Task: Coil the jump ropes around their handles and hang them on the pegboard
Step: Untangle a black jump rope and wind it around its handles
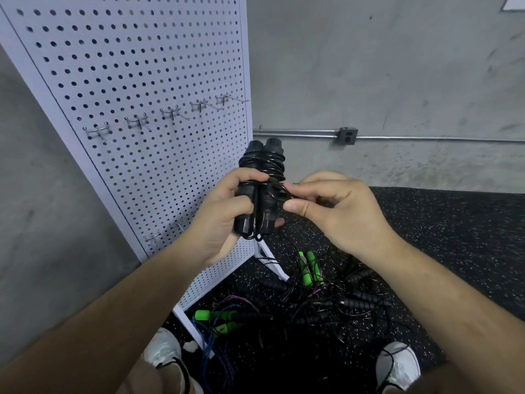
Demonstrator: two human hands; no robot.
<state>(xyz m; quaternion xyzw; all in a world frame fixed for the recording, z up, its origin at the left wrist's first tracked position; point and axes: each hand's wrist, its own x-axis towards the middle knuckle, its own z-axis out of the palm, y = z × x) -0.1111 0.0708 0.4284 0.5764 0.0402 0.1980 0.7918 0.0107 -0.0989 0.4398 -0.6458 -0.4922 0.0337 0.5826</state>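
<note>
My left hand (220, 211) grips a pair of black jump rope handles (262, 172) held upright side by side, with thin black cord wound around their upper halves. My right hand (332, 206) pinches a loop of that black cord (279, 191) right beside the handles. The white pegboard (136, 81) stands just behind and to the left, with a row of bare metal hooks (170, 113) across it and two more hooks lower down (163, 231). On the floor below lies a tangle of other jump ropes: green-handled ones (309, 268) and black-handled ones (363, 298).
The pegboard's white feet (272, 263) rest on black speckled rubber flooring (440, 237). A grey concrete wall with a conduit and outlet box (348, 135) is behind. My two white shoes (167, 351) stand beside the rope pile.
</note>
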